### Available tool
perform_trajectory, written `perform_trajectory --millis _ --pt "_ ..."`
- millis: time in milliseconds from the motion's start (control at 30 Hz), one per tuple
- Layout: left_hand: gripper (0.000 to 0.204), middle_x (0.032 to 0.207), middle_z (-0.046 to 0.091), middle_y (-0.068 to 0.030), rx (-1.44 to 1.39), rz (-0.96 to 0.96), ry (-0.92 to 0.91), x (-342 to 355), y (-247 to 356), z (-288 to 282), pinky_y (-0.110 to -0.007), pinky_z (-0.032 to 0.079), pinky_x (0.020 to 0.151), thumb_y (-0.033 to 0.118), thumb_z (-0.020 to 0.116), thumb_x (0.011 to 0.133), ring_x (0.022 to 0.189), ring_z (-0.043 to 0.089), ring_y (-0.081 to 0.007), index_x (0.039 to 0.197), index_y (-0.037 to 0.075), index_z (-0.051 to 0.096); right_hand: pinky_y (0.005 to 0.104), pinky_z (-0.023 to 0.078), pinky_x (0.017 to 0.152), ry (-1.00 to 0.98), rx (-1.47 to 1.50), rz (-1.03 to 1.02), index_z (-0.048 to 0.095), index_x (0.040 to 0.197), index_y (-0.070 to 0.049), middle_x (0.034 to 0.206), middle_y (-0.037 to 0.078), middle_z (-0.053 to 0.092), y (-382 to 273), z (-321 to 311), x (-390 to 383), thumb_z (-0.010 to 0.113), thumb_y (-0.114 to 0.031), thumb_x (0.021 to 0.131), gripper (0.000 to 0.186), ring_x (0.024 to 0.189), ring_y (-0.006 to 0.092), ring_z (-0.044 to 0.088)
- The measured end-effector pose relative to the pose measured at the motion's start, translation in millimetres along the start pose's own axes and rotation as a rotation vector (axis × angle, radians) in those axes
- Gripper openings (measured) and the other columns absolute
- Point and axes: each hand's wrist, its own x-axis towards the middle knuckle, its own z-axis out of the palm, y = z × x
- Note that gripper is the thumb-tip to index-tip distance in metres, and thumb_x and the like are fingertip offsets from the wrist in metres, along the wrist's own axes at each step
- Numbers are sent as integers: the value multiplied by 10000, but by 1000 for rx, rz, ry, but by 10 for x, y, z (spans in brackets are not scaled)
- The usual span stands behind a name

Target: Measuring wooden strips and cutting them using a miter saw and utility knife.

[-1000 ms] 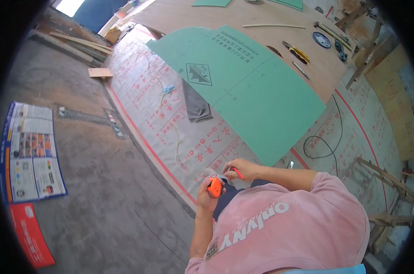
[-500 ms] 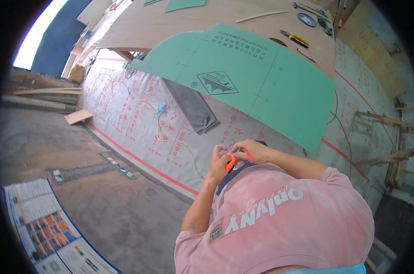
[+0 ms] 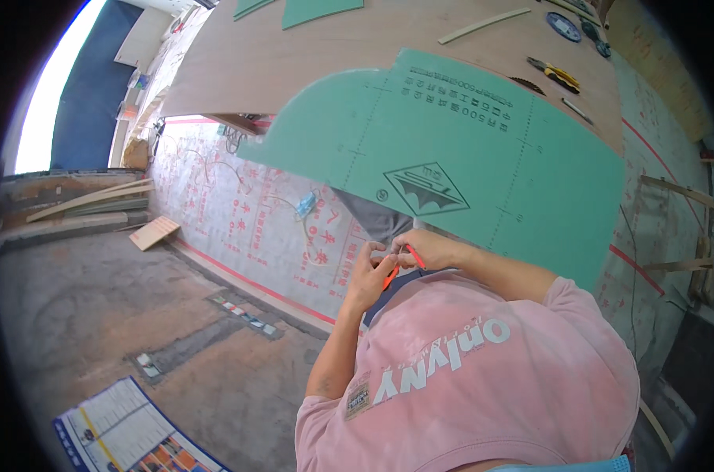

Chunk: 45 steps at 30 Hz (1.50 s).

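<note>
Lower centre of frame, below green board: left hand gripped orange tool; right hand pinched red pencil, fingertips close. Probably two-handed adjusting; next move seemed to call for steady left grip.

A small, bright orange tool sits tilted in the left hand, partly covered by its grip. Just beside it, a slim, straight red stick, pencil-like, slants from the right hand, its lower end angled down and rightward.
</note>
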Motion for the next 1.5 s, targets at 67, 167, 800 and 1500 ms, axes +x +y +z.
perform_trajectory --millis 67,167,800,1500 --pt "394 839 670 -127 43 8 -3 249 272 -224 -278 456 557 244 639 960 681 572 -117 1208 5 448 341 501 614 28 -44 -10 655 918 18 712 86 674 -75 -128 287 645 -245 941 264 632 181 628" --pt "395 836 671 -128 101 11 -8 417 638 -270 -277 445 514 253 639 959 646 562 -113 1195 -8 460 344 499 605 62 38 -33 653 943 14 742 99 680 -168 -291 427 641 -262 953 277 658 192 640" --pt "419 839 670 -145 482 93 -645 2055 1272 -1644 -316 484 641 320 677 915 732 598 -169 1112 -24 542 362 470 612 756 -9 251 645 1093 25 660 113 639 -489 -57 1387 690 -236 912 321 620 221 634" --pt "319 923 677 -192 -366 -551 -305 2141 651 -2672 -421 581 689 297 530 980 736 664 -279 1026 -17 560 315 515 666 2018 1044 365 587 1079 -57 942 50 644 1117 929 154 673 -315 960 296 742 183 617"
